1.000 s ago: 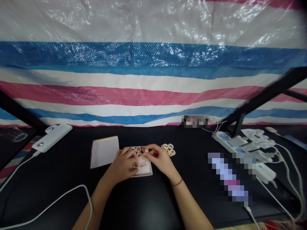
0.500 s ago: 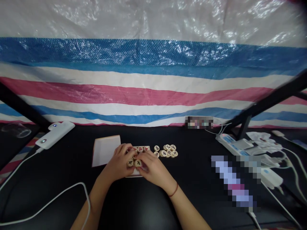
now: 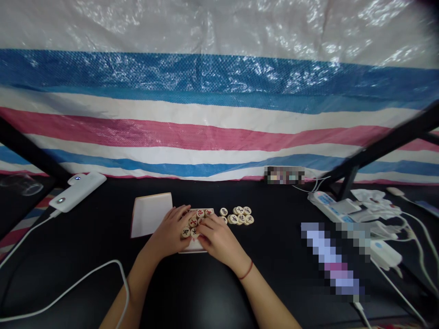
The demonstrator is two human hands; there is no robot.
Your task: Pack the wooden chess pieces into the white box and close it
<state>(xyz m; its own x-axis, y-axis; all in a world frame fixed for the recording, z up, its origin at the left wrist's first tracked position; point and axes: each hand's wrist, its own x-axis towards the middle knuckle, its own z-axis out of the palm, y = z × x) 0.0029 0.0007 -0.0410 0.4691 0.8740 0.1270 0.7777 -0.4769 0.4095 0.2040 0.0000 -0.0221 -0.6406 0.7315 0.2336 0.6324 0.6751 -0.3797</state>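
Observation:
A shallow white box (image 3: 195, 247) sits on the black table, partly covered by both hands. Inside it, round Chinese chess pieces with red characters (image 3: 200, 213) form rows at the far end. Two black-lettered Chinese chess pieces (image 3: 185, 232) lie in the nearer row. My left hand (image 3: 170, 232) reaches over the box's left side, its fingers and thumb closed around the left black-lettered piece. From the right, my right hand (image 3: 219, 235) has curled fingers pressed on the other black-lettered piece (image 3: 194, 231). The nearest part of the box shows its pale bottom.
Several black-lettered pieces (image 3: 242, 218) are stacked right of the box, and an open box lid (image 3: 151, 214) lies to its left. A white power bank (image 3: 78, 192) with a cable stands far left. At right are a blurred-out device (image 3: 329, 260) and a power strip (image 3: 343, 217) with cords.
My right hand has moved left from the box's right edge to its middle, uncovering more stacked pieces. Two black-lettered pieces now show side by side in the box. My left hand stays near its place.

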